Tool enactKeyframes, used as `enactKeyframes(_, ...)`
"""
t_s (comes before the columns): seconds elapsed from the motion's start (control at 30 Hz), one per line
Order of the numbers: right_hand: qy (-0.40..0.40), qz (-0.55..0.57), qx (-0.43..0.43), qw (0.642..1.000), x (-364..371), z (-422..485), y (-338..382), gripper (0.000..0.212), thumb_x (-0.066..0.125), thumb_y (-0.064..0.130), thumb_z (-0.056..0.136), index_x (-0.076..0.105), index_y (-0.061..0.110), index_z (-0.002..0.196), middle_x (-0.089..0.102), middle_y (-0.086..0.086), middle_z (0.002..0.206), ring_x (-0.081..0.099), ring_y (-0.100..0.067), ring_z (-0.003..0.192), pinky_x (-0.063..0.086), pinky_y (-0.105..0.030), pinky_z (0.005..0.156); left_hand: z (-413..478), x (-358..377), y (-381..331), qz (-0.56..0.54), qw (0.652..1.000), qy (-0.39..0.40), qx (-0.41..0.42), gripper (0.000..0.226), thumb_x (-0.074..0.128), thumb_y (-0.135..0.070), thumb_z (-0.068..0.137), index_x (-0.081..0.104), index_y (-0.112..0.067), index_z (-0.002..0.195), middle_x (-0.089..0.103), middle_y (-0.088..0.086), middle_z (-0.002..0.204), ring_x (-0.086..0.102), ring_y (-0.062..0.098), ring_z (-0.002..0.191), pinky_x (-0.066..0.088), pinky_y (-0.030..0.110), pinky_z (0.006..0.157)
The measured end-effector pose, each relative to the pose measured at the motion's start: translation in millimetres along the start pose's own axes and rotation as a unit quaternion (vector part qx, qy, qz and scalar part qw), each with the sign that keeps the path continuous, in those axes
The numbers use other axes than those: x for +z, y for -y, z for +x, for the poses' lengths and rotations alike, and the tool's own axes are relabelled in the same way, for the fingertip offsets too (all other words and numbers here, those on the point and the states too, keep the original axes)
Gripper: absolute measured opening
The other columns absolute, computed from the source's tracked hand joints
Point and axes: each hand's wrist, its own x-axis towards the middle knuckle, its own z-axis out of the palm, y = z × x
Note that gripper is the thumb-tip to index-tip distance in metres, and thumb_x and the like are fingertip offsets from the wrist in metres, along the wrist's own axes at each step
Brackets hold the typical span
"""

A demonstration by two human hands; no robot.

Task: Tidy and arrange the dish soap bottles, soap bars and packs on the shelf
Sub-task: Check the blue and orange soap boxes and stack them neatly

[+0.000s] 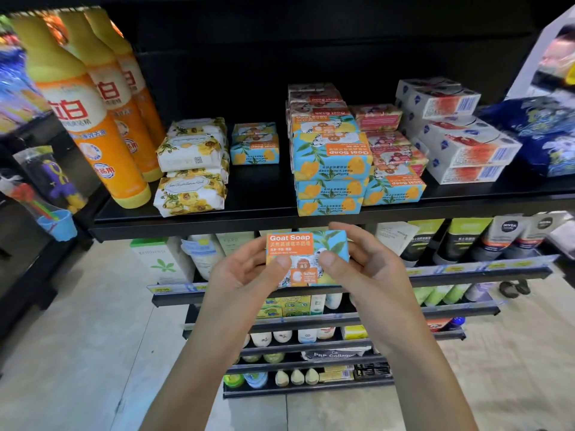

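I hold the blue-and-orange paper-wrapped Goat Soap bar just below the front edge of the black metal shelf. My left hand and right hand each curl round one end, thumbs pressed on its face. Above it, a stack of matching blue soap bars sits at the shelf's front edge, with white-and-yellow floral packs and tall orange dish soap bottles toward the left end.

Left of blue soap stack: three orange bottles, four yellow-floral packs, two small blue bars. Below stack: one Goat Soap bar.
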Motion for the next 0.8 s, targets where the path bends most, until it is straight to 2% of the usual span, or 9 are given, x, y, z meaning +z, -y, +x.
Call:
enactKeyframes(0.17, 0.014, -0.041, 0.011, 0.999, -3.2, -0.5, 0.7, 0.060, 0.080, 0.043, 0.069, 0.065, 0.034, 0.127, 0.074, -0.002, 0.114, 0.069, -0.020, 0.110, 0.055, -0.027, 0.087, 1.5, -3.2, 6.2, -0.010, 1.000, -0.016, 0.013, 0.052, 0.076, -0.025, 0.075, 0.067, -0.015, 0.125, 0.078, 0.004, 0.112, 0.074, 0.022, 0.105, 0.060, 0.026, 0.085)
enactKeyframes(0.3, 0.005, -0.085, 0.010, 0.996, -9.0, 3.0, -0.2, 0.061, 0.081, 0.050, 0.066, 0.067, 0.034, 0.123, 0.071, -0.001, 0.117, 0.067, -0.023, 0.110, 0.058, -0.032, 0.088, 1.0, -2.3, 11.8, -0.010, 0.999, -0.029, 0.028, 0.056, 0.077, -0.026, 0.074, 0.066, -0.014, 0.127, 0.077, 0.004, 0.112, 0.074, 0.021, 0.106, 0.059, 0.024, 0.082)
enactKeyframes(0.47, 0.010, -0.084, -0.005, 0.996, -13.0, 5.2, -1.9, 0.056, 0.082, 0.039, 0.068, 0.068, 0.025, 0.120, 0.074, 0.000, 0.113, 0.069, -0.026, 0.107, 0.060, -0.036, 0.090, 1.2, -1.0, 11.5, -0.005, 0.999, -0.014, 0.030, 0.055, 0.076, -0.025, 0.077, 0.064, -0.018, 0.130, 0.077, 0.003, 0.114, 0.073, 0.019, 0.108, 0.058, 0.023, 0.082)
enactKeyframes(0.67, 0.023, -0.071, -0.078, 0.994, -13.9, 4.5, -3.2, 0.045, 0.080, 0.020, 0.076, 0.067, 0.021, 0.119, 0.074, -0.002, 0.114, 0.069, -0.022, 0.110, 0.057, -0.042, 0.096, -0.4, 2.4, 8.1, 0.029, 0.998, -0.013, 0.046, 0.049, 0.073, -0.031, 0.080, 0.065, -0.027, 0.128, 0.076, -0.006, 0.117, 0.070, 0.011, 0.113, 0.057, 0.021, 0.086)
enactKeyframes(0.73, 0.025, -0.072, -0.108, 0.991, -14.8, 5.3, -4.5, 0.045, 0.081, 0.015, 0.077, 0.066, 0.021, 0.119, 0.073, -0.004, 0.116, 0.067, -0.023, 0.114, 0.054, -0.045, 0.100, -0.4, 2.4, 4.9, 0.027, 0.999, -0.002, 0.029, 0.046, 0.071, -0.041, 0.086, 0.065, -0.026, 0.128, 0.076, -0.006, 0.118, 0.069, 0.011, 0.115, 0.057, 0.026, 0.093)
enactKeyframes(0.8, 0.030, -0.063, -0.127, 0.989, -16.5, 6.2, -6.0, 0.045, 0.081, 0.011, 0.077, 0.065, 0.020, 0.119, 0.072, -0.005, 0.116, 0.066, -0.026, 0.115, 0.052, -0.051, 0.100, -0.3, 0.3, 3.8, 0.014, 1.000, 0.012, 0.012, 0.054, 0.069, -0.056, 0.091, 0.065, -0.020, 0.131, 0.075, -0.002, 0.121, 0.068, 0.013, 0.118, 0.053, 0.037, 0.103)
